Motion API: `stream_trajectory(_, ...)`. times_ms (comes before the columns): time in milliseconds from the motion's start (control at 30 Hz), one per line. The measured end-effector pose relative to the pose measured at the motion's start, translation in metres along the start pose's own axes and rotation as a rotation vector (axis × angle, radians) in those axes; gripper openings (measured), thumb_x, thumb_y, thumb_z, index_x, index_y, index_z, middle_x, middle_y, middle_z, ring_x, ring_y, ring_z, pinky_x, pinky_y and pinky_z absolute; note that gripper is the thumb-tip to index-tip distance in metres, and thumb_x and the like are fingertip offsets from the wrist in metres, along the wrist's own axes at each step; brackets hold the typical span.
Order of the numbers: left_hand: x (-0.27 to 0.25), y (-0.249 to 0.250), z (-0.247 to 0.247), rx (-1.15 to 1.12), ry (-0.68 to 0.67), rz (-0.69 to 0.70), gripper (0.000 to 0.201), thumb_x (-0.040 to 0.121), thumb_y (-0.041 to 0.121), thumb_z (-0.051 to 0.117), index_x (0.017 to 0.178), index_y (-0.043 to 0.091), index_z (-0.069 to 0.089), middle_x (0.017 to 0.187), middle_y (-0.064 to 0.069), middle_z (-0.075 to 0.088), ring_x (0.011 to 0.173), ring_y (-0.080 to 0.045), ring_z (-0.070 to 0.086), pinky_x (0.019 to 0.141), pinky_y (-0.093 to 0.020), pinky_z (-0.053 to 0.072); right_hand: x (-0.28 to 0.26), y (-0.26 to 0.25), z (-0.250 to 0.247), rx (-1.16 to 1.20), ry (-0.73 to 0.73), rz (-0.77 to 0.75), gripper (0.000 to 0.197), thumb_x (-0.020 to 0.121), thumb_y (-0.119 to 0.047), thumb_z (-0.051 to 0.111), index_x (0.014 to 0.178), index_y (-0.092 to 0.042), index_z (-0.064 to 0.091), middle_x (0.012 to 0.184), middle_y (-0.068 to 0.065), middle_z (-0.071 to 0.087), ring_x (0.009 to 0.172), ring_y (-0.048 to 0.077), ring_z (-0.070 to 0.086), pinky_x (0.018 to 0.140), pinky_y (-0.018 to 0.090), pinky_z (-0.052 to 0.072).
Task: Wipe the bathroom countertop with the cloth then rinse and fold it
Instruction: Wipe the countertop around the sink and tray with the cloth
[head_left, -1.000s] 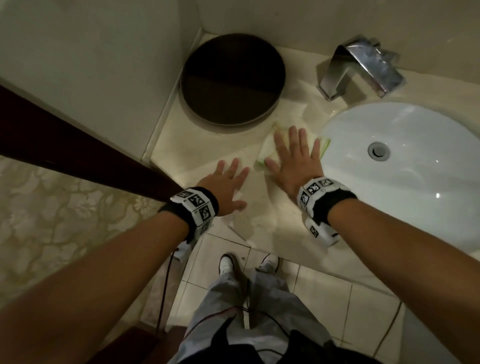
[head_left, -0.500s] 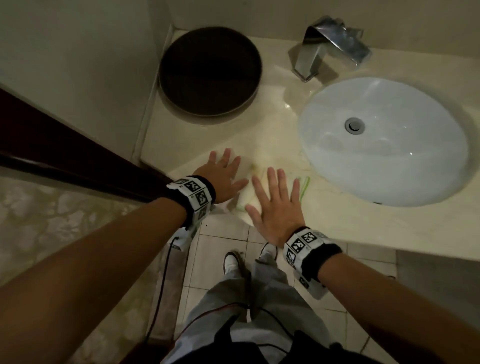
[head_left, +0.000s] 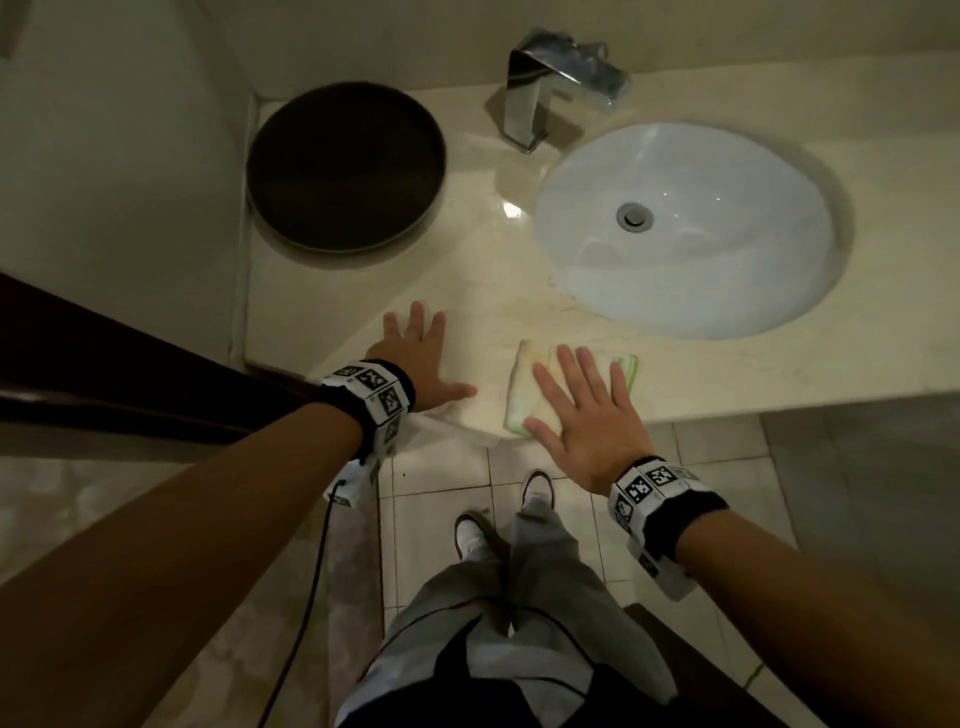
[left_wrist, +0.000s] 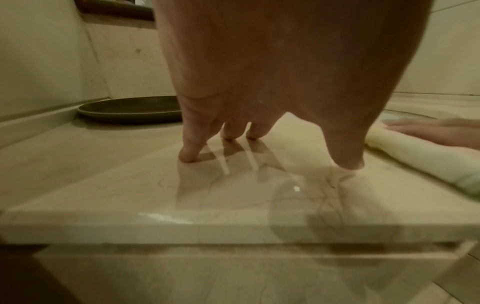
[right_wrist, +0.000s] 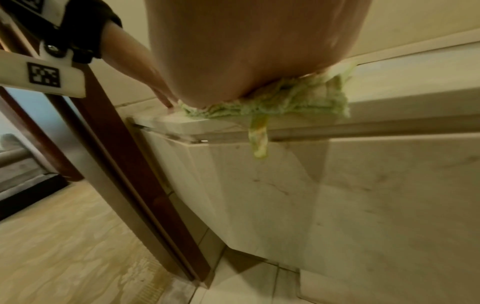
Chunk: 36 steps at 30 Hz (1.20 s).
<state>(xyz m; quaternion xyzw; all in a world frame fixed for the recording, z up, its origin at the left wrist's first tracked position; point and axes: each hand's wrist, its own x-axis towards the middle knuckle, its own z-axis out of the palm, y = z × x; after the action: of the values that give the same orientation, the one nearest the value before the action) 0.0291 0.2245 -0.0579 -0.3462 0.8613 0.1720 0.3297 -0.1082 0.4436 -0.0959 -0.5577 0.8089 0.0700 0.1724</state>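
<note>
Head view, lower centre: the right hand (head_left: 582, 415) lies flat, fingers straight and spread, pressing one folded cloth (head_left: 535, 387) onto the surface (head_left: 727, 374) at its front edge, below the sink (head_left: 691, 228). The right-wrist view shows a strip of the cloth hanging over that edge. The left hand (head_left: 421, 364), at centre left, is released and grasps nothing; its fingertips (left_wrist: 188, 157) and thumb rest on the bare, glossy surface, just beside the cloth but apart from it.

Judged step: wiping, with rinsing and folding not yet begun. To wipe well, the palm should keep even pressure across the whole cloth, the strokes should overlap, and the cloth should stay fully on the surface so the overhanging strip does not drag it off the edge. The left hand serves as a brace.

Count: one cloth, one sink, one tap (head_left: 540, 98) at upper centre, one dark round tray (head_left: 345, 166) at upper left, two hands.
</note>
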Motion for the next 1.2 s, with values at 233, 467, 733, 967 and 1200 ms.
stream_trajectory(233, 0.001, 0.004, 0.003, 0.026, 0.030, -0.003, 0.118, 0.075, 0.075, 0.054, 0.151, 0.018, -0.017, 0.158, -0.012, -0.023, 0.145, -0.044, -0.009, 0.114, -0.053, 0.021, -0.019, 0.013, 0.000, 0.073, -0.016, 0.155, 0.071, 0.094, -0.061, 0.004, 0.153, -0.026, -0.014, 0.159, 0.008, -0.025, 0.145, 0.027, -0.027, 0.118, 0.053, -0.009)
stream_trajectory(467, 0.005, 0.003, 0.004, 0.049, 0.028, -0.001, 0.120, 0.074, 0.077, 0.052, 0.152, 0.017, -0.016, 0.158, -0.014, -0.021, 0.144, -0.045, -0.007, 0.114, -0.054, 0.022, 0.001, -0.040, 0.001, 0.150, 0.013, 0.313, 0.077, 0.092, -0.064, 0.001, 0.152, -0.020, -0.016, 0.157, 0.017, -0.024, 0.143, 0.038, -0.026, 0.114, 0.062, -0.011)
stream_trajectory(733, 0.005, 0.003, 0.005, 0.071, 0.045, -0.006, 0.114, 0.080, 0.071, 0.053, 0.152, 0.017, -0.016, 0.158, -0.015, -0.020, 0.145, -0.045, -0.005, 0.115, -0.052, 0.023, 0.017, -0.083, 0.001, 0.037, 0.009, 0.208, 0.074, 0.093, -0.062, -0.002, 0.151, -0.018, -0.018, 0.158, 0.018, -0.021, 0.145, 0.039, -0.022, 0.114, 0.063, -0.004)
stream_trajectory(967, 0.003, 0.005, 0.004, 0.053, 0.030, -0.010, 0.118, 0.076, 0.075, 0.053, 0.151, 0.017, -0.017, 0.158, -0.013, -0.022, 0.145, -0.044, -0.008, 0.115, -0.053, 0.021, 0.024, -0.052, -0.007, 0.084, 0.005, 0.167, 0.074, 0.093, -0.066, 0.002, 0.153, -0.027, -0.013, 0.160, 0.007, -0.021, 0.146, 0.027, -0.023, 0.117, 0.055, -0.012)
stream_trajectory(1200, 0.007, 0.007, 0.003, 0.011, -0.010, -0.040, 0.121, 0.075, 0.072, 0.059, 0.150, 0.019, -0.020, 0.157, -0.012, -0.025, 0.144, -0.044, -0.012, 0.116, -0.055, 0.019, 0.066, -0.016, -0.028, 0.157, 0.002, 0.278, 0.074, 0.092, -0.069, 0.003, 0.152, -0.030, -0.015, 0.159, 0.004, -0.025, 0.145, 0.025, -0.025, 0.116, 0.055, -0.012)
